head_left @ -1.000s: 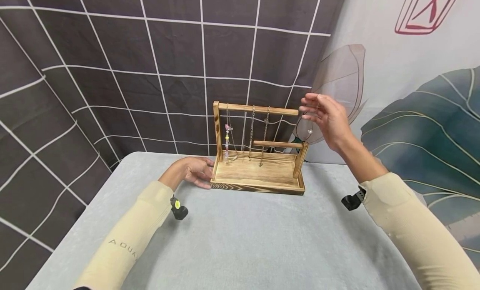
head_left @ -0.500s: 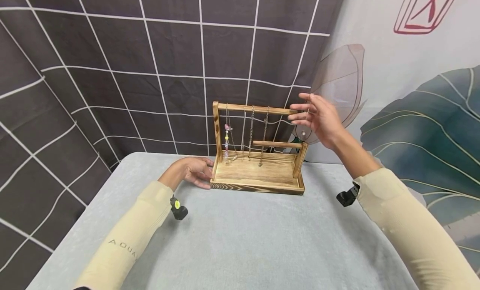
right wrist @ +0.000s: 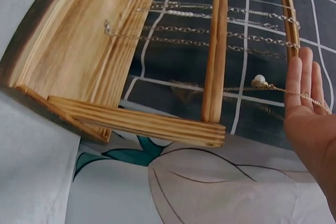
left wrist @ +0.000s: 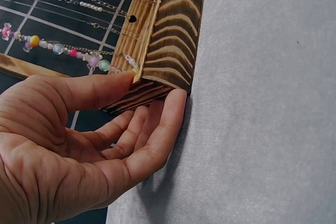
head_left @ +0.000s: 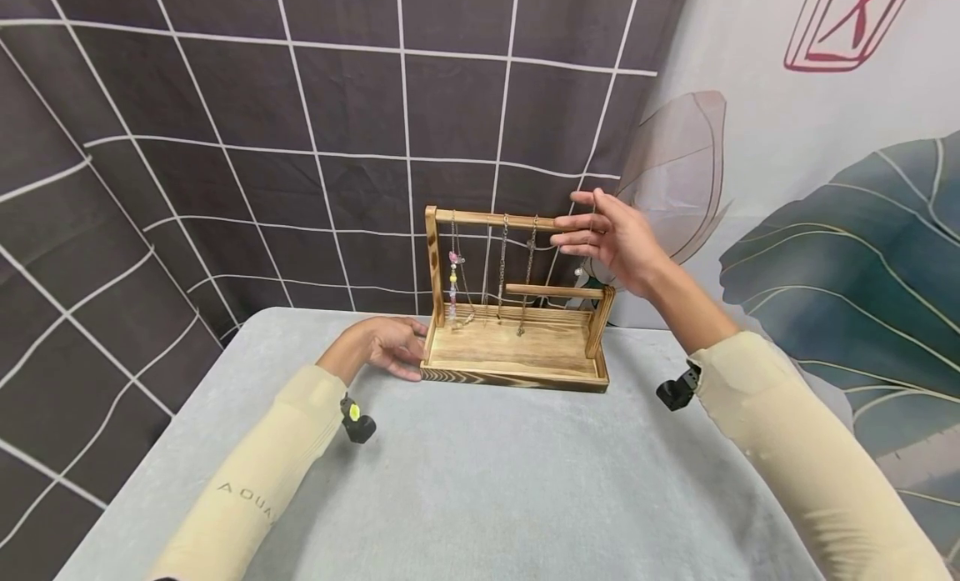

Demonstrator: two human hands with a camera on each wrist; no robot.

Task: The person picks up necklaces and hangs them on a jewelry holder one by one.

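Note:
A wooden jewelry stand [head_left: 516,380] with a tray base stands at the back of the table. My left hand [head_left: 393,346] holds its left front corner. In the left wrist view the thumb lies on the rim and the fingertips meet the corner's outer side. My right hand [head_left: 618,235] is at the right end of the upper bar [head_left: 472,218], its fingers fairly straight. A thin chain necklace with a pearl pendant [right wrist: 259,81] drapes across those fingers; whether the chain touches the bar, I cannot tell. The right thumb is hidden in the right wrist view.
From the upper bar hang several chain necklaces [head_left: 503,264] and a colored beaded strand [head_left: 453,277]. A shorter lower bar [head_left: 555,290] juts left from the stand's right post [head_left: 600,323]. Behind is a dark grid-patterned curtain [head_left: 345,189]. A grey cloth [head_left: 487,473] covers the table.
My right hand has moved left with the pearl necklace, from beyond the upper bar's right end to over that end. The left hand and the stand have stayed put.

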